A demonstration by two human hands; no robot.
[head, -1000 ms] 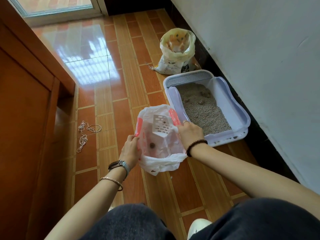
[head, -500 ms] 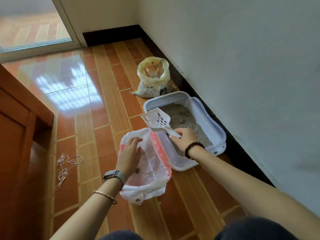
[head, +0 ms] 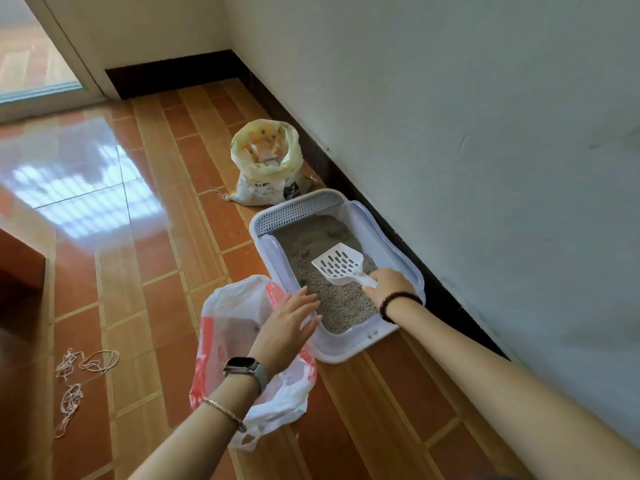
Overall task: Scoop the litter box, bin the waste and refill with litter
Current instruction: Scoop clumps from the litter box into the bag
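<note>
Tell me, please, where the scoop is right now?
In the head view, the scoop is right of centre, held by the right hand over the litter inside the litter box.

scoop (head: 338,264) handle hidden inside right hand (head: 389,285), plastic bag (head: 227,327) contents perhaps waste, unclear, litter sack (head: 266,168) print unreadable

Litter bag (head: 266,171): dark printed characters on its white lower panel, too small and blurred to read. No other text visible.
</note>
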